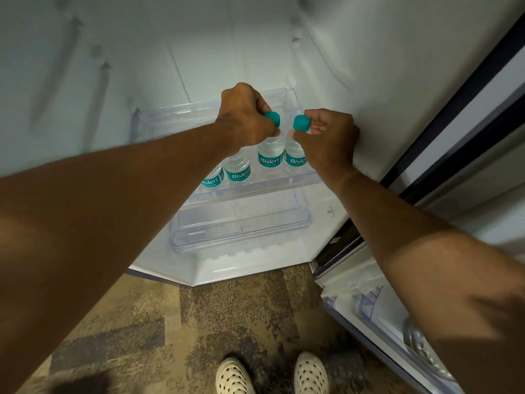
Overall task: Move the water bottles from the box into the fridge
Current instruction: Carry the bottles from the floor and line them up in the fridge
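Observation:
Several clear water bottles with teal labels stand in a row on a clear fridge shelf point(255, 189). My left hand point(244, 118) pinches the teal cap of one bottle point(270, 155). My right hand point(326, 135) pinches the teal cap of the rightmost bottle point(294, 157). Two more bottles, one point(238, 170) and a second point(213, 180), stand to the left, partly behind my left forearm. The box is not in view.
The white fridge interior point(199, 52) rises behind the shelf, with a clear drawer lid point(241, 223) below it. The fridge's right wall point(397, 95) is close to my right hand. The open door with its bins point(369, 305) is at lower right. My two white shoes point(272, 373) stand on patterned carpet.

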The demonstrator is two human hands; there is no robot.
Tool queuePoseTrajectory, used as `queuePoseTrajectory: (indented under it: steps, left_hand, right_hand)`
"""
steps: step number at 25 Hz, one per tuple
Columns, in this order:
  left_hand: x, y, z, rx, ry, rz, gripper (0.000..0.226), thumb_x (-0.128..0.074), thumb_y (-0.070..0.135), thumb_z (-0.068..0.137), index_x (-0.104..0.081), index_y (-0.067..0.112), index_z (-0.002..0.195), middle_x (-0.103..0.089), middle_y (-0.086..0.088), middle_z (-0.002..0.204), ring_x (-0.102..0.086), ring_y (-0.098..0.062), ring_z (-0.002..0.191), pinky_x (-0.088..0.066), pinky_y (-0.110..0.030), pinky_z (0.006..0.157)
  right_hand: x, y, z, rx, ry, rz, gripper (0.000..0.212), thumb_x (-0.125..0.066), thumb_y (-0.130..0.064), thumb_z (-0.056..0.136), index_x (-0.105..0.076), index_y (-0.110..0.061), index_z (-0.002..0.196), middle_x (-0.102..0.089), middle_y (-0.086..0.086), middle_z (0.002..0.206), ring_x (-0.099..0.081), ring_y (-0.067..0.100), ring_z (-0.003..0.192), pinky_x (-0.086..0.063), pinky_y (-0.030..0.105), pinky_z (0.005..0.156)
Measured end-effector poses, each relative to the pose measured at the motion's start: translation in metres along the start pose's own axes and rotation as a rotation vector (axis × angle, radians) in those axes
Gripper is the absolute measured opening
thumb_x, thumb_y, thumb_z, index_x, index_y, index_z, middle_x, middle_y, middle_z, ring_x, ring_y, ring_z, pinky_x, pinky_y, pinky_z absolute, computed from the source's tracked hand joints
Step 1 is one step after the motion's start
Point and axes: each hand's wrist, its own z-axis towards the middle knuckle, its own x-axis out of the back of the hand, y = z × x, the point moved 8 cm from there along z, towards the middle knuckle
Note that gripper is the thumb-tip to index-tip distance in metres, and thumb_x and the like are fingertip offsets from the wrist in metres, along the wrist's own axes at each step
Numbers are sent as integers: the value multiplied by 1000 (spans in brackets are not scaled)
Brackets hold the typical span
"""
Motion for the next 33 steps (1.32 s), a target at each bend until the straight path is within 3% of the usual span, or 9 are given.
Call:
queuePoseTrajectory:
  steps: [4, 12, 26, 30, 33]
  left_hand:
    - [-5, -4, -5, 20, 2, 14, 27, -81, 21, 76, -68, 14, 99, -67, -2, 101, -64, -17, 88, -52, -21, 80]
    - [-9, -14, -14, 66, 19, -55, 31, -80, 19, 77, -68, 15, 105, -68, -1, 107, -64, -16, 89, -50, -21, 84]
    - [-12, -11, -22, -46, 48, 36, 42, -77, 22, 81, -62, 13, 120, -64, -3, 119, -60, -15, 95, -48, -28, 98]
    - [-11, -3, -35, -196, 86, 102, 55, -76, 20, 83, -54, 13, 133, -58, -4, 132, -58, -21, 115, -46, -32, 103]
    - [-10, 2, -48, -368, 124, 281, 67, -73, 27, 84, -43, 15, 143, -45, -4, 147, -44, -24, 133, -38, -33, 109]
  right_hand:
    - [0, 5, -6, -14, -9, 9, 45, -81, -20, 77, -68, -7, 117, -70, 6, 118, -69, 18, 100, -55, 30, 90]
    - [0, 10, -11, -56, -11, 55, 44, -80, -18, 79, -66, -7, 119, -68, 6, 121, -67, 17, 105, -55, 32, 93]
    - [0, 9, -15, -11, -43, 5, 51, -75, -20, 84, -58, -10, 131, -59, 6, 135, -59, 22, 120, -49, 38, 101]
    - [2, -1, -19, 79, -44, -88, 57, -72, -30, 86, -51, -13, 137, -55, 4, 138, -53, 19, 124, -43, 27, 102]
    - [-1, -9, -24, 195, -70, -178, 64, -67, -39, 88, -44, -14, 143, -46, 6, 147, -44, 23, 134, -37, 31, 109]
